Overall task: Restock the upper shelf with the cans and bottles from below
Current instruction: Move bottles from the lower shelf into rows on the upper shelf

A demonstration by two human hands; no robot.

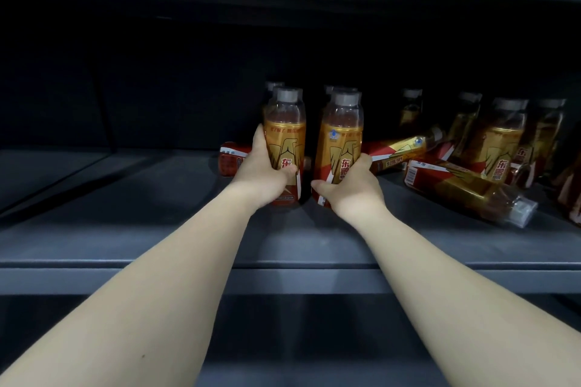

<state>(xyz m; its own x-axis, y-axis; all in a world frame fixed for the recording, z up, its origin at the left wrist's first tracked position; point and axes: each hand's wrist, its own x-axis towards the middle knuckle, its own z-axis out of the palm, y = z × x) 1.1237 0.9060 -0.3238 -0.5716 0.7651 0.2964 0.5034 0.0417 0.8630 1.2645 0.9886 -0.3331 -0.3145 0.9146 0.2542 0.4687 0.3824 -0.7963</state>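
The left hand (262,171) is clamped on the left bottle (285,132), and the right hand (353,187) on the right bottle (342,135). Both bottles are upright, long axes vertical, side by side at mid-shelf (157,229), just beyond each wrist. Toppled bottles (465,192) lie to the right.

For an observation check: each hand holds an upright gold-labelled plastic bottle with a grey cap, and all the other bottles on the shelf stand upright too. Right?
Wrong in one respect: in the head view, some others lie on their sides, such as the gold-and-red plastic bottle right of the right hand. The rest holds.
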